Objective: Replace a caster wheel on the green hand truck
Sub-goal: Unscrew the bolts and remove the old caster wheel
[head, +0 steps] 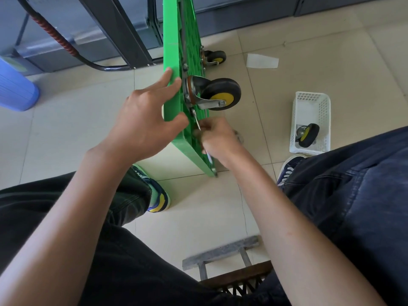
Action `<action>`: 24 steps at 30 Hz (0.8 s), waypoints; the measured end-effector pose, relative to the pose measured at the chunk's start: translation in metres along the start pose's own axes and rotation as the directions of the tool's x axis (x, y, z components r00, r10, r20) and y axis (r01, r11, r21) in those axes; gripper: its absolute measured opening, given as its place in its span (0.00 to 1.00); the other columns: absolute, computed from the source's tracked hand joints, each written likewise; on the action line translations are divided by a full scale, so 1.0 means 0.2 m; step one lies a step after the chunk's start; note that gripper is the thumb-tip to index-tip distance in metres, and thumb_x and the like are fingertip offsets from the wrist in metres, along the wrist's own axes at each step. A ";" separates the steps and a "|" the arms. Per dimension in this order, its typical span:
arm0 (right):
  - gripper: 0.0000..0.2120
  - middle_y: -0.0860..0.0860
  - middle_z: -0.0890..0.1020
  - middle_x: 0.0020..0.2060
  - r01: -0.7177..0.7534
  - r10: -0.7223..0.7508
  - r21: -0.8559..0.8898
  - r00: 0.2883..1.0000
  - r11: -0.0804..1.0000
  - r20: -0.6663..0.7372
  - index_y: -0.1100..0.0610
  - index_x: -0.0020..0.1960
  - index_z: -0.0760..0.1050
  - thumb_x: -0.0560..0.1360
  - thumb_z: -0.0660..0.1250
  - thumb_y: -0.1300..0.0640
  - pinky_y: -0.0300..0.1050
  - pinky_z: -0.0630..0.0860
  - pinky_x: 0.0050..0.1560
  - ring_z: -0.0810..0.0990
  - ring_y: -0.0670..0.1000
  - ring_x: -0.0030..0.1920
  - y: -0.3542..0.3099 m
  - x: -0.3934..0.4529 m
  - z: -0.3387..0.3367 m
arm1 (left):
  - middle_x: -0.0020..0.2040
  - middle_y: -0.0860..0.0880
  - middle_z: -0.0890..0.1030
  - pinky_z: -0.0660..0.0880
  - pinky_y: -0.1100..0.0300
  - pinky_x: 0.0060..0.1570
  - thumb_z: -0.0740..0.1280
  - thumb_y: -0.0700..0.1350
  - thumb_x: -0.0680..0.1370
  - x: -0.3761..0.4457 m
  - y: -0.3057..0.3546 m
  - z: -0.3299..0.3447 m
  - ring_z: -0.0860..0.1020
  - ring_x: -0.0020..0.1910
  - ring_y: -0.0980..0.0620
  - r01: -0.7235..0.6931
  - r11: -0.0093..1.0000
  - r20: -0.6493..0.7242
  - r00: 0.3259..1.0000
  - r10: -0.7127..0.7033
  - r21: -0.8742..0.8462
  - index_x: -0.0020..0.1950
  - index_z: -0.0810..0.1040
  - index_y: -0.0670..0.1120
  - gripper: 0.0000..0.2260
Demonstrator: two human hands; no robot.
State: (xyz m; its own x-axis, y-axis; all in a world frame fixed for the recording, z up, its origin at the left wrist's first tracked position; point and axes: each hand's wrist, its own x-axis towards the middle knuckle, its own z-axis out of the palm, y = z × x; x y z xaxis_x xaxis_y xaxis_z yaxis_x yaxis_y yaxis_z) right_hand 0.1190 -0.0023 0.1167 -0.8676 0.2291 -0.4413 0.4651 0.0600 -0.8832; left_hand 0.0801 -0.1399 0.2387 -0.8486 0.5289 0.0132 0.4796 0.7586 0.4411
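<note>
Green hand truck (174,29) stood on edge on floor. Left hand (143,120) braces deck, fingers straight. Right hand (217,140) clamped on wrench (198,123), prob. at mounted caster (217,92) nut. Seat squarely; steady deck.

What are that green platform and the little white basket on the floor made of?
Green hand truck deck: looks like moulded plastic, with a smooth matte face and a ribbed underside. White basket: probably thin plastic too, since its walls are a perforated grid.
</note>
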 end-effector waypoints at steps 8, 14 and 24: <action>0.07 0.54 0.82 0.39 -0.052 0.048 -0.149 0.998 0.988 -0.027 0.63 0.48 0.79 0.80 0.62 0.66 0.42 0.68 0.37 0.77 0.54 0.40 0.23 0.00 0.09 | 0.79 0.53 0.64 0.74 0.44 0.66 0.64 0.53 0.73 0.00 0.00 -0.01 0.77 0.67 0.42 -0.004 1.000 0.019 1.000 0.004 -0.008 0.77 0.70 0.51 0.31; 0.14 0.58 0.79 0.37 -0.168 0.168 -0.030 0.986 0.985 -0.012 0.66 0.56 0.79 0.77 0.63 0.57 0.48 0.65 0.45 0.74 0.53 0.41 0.19 0.06 0.02 | 0.80 0.53 0.63 0.74 0.44 0.65 0.64 0.54 0.73 0.01 0.00 -0.02 0.77 0.66 0.41 -0.012 1.000 0.031 0.999 0.011 0.010 0.77 0.70 0.51 0.31; 0.10 0.57 0.83 0.43 -0.073 0.073 0.055 0.997 0.996 0.004 0.56 0.57 0.85 0.80 0.66 0.62 0.52 0.71 0.46 0.77 0.56 0.44 0.13 0.03 -0.07 | 0.80 0.53 0.62 0.74 0.43 0.65 0.64 0.53 0.74 0.00 0.02 -0.02 0.77 0.66 0.41 -0.010 1.000 0.034 0.999 0.010 0.014 0.77 0.69 0.50 0.31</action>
State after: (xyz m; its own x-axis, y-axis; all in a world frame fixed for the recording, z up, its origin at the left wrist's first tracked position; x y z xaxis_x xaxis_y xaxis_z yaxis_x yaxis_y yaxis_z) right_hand 0.1284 0.0148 0.0938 -0.8321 0.2294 -0.5050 0.5167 -0.0105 -0.8561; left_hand 0.0813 -0.1386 0.2448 -0.8358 0.5488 -0.0133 0.4912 0.7584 0.4285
